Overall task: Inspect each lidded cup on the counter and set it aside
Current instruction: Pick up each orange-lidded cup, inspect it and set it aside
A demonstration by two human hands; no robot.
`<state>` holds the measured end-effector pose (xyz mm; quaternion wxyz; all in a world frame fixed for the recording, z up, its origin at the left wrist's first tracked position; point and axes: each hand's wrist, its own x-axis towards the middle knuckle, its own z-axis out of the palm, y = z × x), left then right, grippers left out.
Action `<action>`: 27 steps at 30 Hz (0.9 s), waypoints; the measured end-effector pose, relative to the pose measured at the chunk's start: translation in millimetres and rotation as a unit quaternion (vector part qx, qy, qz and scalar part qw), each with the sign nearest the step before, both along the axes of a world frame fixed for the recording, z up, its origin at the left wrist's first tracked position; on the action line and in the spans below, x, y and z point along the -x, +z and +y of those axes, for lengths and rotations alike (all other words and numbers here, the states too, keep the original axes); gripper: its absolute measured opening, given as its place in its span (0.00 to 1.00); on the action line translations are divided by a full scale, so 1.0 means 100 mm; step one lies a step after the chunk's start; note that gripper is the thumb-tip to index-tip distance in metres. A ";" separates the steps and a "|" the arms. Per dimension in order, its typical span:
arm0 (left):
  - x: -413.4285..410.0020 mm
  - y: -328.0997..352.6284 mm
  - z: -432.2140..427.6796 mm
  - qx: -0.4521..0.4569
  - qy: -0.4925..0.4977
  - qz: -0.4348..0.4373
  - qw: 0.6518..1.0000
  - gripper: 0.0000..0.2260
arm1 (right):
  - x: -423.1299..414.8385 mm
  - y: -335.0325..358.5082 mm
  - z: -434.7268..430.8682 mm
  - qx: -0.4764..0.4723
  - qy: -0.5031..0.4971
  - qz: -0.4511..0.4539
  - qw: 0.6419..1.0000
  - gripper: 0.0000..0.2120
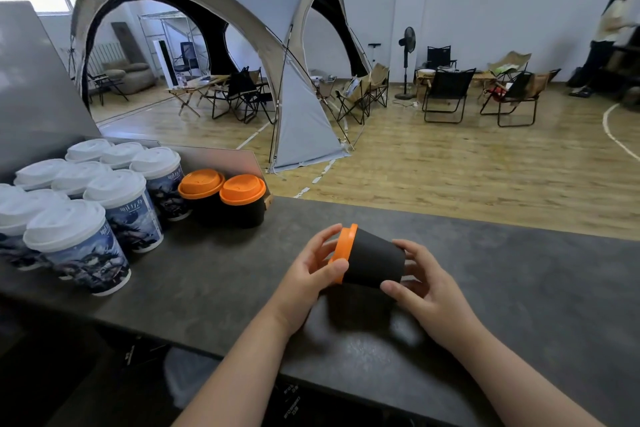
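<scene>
I see both hands holding a black cup [375, 262] sideways above the desk [519, 288], left hand [308, 274] fingers curled around its orange lid [344, 250], right hand [420, 282] fingers cupping its base, two matching cups [225, 199] well left of it

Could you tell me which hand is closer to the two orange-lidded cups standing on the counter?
Left. The left hand grips the lid end of the held cup, just below and right of the standing pair. The right hand holds the cup's base, farther right.
</scene>
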<state>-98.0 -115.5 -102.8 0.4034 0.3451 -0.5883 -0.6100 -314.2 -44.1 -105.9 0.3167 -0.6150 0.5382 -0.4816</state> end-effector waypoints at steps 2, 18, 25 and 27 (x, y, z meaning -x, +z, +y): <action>0.01 0.01 0.01 -0.006 0.005 0.002 1.000 0.30 | 0.01 -0.01 0.01 -0.004 0.005 0.010 1.000 0.29; -0.01 0.03 0.03 -0.010 0.004 0.016 1.000 0.30 | -0.02 0.02 0.00 -0.013 -0.023 -0.003 1.000 0.28; 0.02 0.04 0.02 -0.005 0.001 0.001 1.000 0.32 | -0.02 0.05 0.03 -0.005 -0.012 -0.013 1.000 0.26; 0.02 0.03 0.02 -0.005 0.006 0.007 1.000 0.32 | -0.02 0.05 0.04 -0.006 -0.007 0.000 1.000 0.28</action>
